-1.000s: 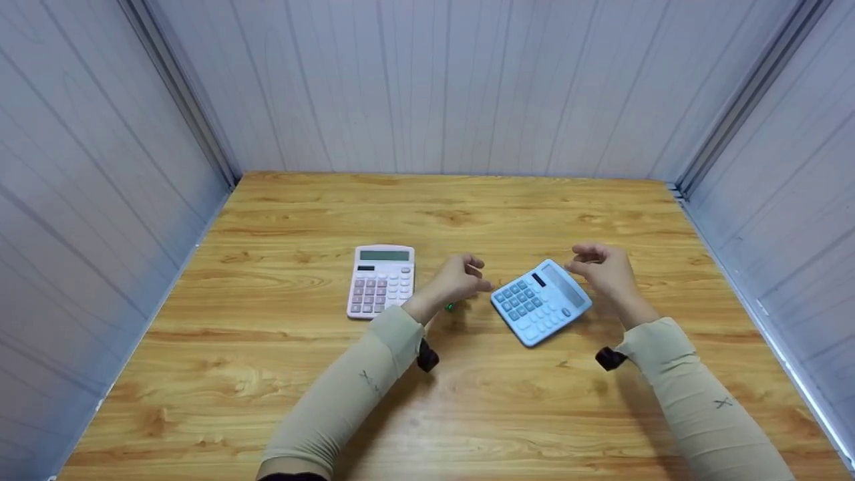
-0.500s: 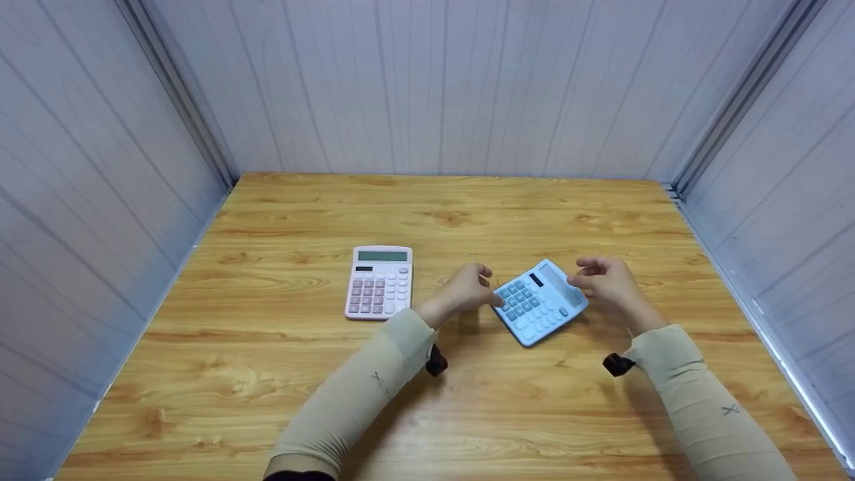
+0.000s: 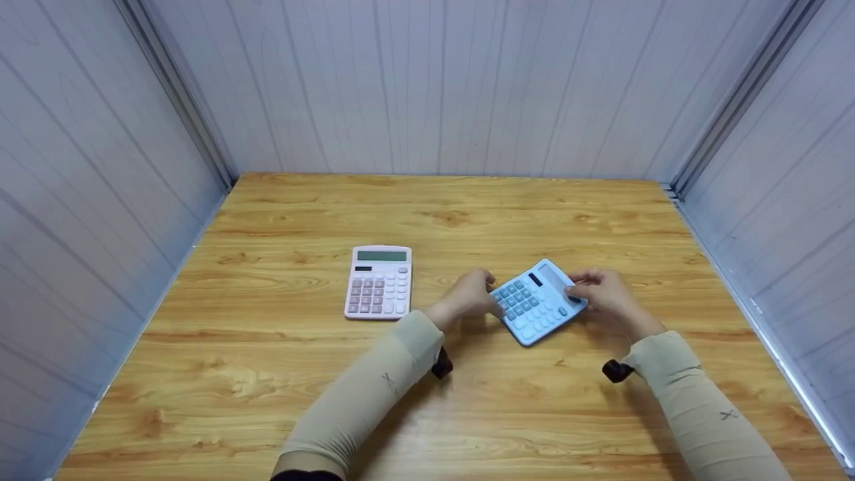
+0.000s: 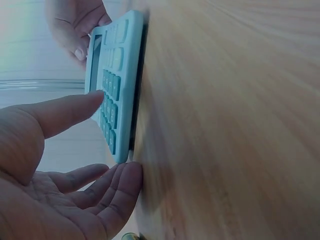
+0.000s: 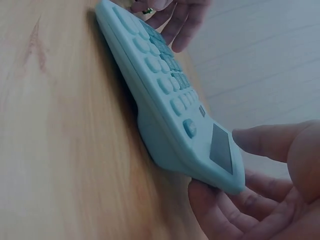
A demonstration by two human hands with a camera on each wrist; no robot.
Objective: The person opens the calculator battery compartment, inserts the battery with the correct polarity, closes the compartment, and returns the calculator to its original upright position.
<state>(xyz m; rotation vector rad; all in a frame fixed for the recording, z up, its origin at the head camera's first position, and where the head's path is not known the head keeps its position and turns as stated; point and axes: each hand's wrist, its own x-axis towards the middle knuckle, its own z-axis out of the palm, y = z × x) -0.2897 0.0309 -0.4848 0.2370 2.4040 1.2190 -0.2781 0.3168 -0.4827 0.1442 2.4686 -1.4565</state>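
one blue calculator (image 3: pixel 544 308) lies slanted on the wooden table (image 3: pixel 267 374), right of centre, its display (image 3: pixel 552 276) end toward the far right. the right hand (image 3: pixel 609 295) pinches that end, thumb above, fingers beneath. the left hand (image 3: pixel 469 295) frames the left end, thumb and loosely curled fingers apart; whether the thumb touches the keys (image 3: pixel 525 302) is unclear. with the left side unclamped, a one-sided lift could tip or swing the calculator, and a thumb might press keys. farther left, well apart, lies a pink calculator (image 3: pixel 379 280); a panelled wall (image 3: pixel 427 87) stands at the far side

Pale blue calculator (image 3: pixel 540 302) lies face up, askew on the table (image 3: pixel 267 374)
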